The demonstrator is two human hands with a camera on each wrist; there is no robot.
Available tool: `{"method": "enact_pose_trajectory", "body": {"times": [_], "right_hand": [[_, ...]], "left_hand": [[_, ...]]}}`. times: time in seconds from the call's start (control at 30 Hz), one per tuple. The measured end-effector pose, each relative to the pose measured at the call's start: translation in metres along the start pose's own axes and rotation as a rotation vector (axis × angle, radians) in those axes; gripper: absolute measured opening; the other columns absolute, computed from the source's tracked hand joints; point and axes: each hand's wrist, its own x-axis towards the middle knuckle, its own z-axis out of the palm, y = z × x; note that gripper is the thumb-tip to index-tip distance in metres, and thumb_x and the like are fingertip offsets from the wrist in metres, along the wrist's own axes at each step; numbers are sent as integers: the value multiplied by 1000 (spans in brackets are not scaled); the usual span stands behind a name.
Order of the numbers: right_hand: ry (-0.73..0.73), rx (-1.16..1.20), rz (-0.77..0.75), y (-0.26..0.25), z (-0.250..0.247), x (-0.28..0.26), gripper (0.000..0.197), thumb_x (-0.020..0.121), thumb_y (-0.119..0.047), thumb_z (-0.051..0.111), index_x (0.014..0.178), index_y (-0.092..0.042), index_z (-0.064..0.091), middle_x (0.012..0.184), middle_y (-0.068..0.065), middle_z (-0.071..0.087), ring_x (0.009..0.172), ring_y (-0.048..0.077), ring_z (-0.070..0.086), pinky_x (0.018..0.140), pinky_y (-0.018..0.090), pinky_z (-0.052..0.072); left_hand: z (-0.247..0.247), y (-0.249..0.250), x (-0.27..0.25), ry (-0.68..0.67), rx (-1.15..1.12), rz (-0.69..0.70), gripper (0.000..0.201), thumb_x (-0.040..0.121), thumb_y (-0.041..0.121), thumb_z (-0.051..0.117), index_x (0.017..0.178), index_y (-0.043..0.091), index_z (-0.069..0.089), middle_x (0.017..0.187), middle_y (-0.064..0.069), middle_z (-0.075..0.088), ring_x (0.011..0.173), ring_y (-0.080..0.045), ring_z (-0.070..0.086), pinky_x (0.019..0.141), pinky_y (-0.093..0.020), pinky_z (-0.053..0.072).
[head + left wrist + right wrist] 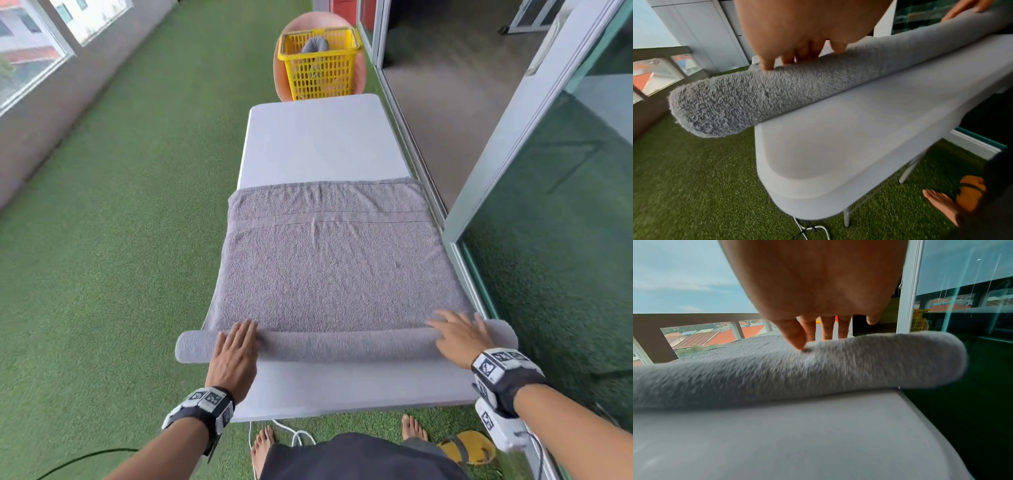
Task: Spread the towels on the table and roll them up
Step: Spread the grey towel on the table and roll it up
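**Grey towel partly rolled on a white table, both hands flat on the roll**

Grey towel [329,260] spread across the middle of the head view, covering the near half of a long white table [318,144]. Near edge of the towel wound into a roll [342,344] lying crosswise in the lower part of the frame, both ends sticking out past the table's sides. Bare table strip showing below the roll.

Left hand [236,353] laid on the roll toward its left end, fingers straight and close together, pressing down, gripping nothing. Right hand [462,337] laid on the roll near its right end, fingers spread and nearly straight, likewise pressing, not clasping. Wrist views: fingertips [766,65] touching the top of the roll from above.

Yellow basket [320,65] beyond the far end of the table, top centre, with something grey inside. Green turf [113,240] on the left, glass doors [555,205] on the right. Bare feet and a yellow sandal [469,447] at the bottom edge.
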Motion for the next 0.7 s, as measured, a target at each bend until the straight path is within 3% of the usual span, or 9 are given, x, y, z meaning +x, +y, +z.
{"method": "enact_pose_trajectory", "body": {"times": [0.07,0.13,0.2,0.3,0.37,0.47,0.53,0.6,0.7], "right_hand": [[62,71,-10,0,1,-1,50,100,-41,34,149,-37,24,159,-14,16,146,14,15,118,53,-2],[3,113,-38,-1,13,-11,63,96,-59,33,152,-36,15,158,-17,13,148,11,8,116,49,-7],[-16,49,-46,-1,32,-27,73,90,-58,49,151,-36,16,157,-17,18,147,11,11,117,48,-4],[70,18,-45,-4,40,-42,56,82,-36,65,131,-41,39,140,-17,43,136,11,34,118,43,5],[41,28,-33,-4,35,-39,42,81,-31,63,119,-40,46,131,-17,49,127,12,41,116,41,12],[-49,10,-31,0,15,-20,43,87,-31,54,130,-36,49,139,-13,47,131,14,39,117,50,11],[20,71,-44,1,4,-7,45,95,-28,44,140,-36,41,149,-12,37,138,12,32,118,53,5],[80,135,-61,0,4,-2,46,101,-40,34,146,-36,30,155,-15,24,143,11,22,118,52,1],[27,69,-92,-4,20,-14,64,93,-54,45,150,-36,20,156,-17,18,146,11,14,117,51,-2]], "left_hand": [[4,0,-1,-60,-4,7,66,93,51,4,148,14,4,150,6,2,142,-12,1,117,-37,-4],[10,-5,-7,-95,62,49,74,89,54,49,148,13,28,151,1,27,141,-19,25,117,-41,9],[15,-7,-13,-110,94,61,71,70,43,75,131,14,53,131,-3,58,124,-23,53,113,-42,26],[15,0,-22,-48,45,73,41,62,29,79,99,20,63,94,4,69,88,-17,65,95,-43,48],[9,3,-22,-11,19,97,22,73,34,66,91,22,61,88,7,66,81,-14,61,87,-42,51],[-1,2,-7,-64,31,57,51,86,42,33,127,18,51,123,0,60,109,-17,55,105,-43,37],[-6,0,4,-19,19,-21,63,90,41,18,150,20,22,152,1,32,138,-21,32,116,-45,13],[-7,-3,7,-33,-11,-89,68,91,51,8,153,23,8,156,6,8,146,-20,9,117,-41,-3],[4,-5,-4,-133,84,-49,81,90,59,39,152,20,6,157,4,3,147,-21,1,117,-44,-5]]}}
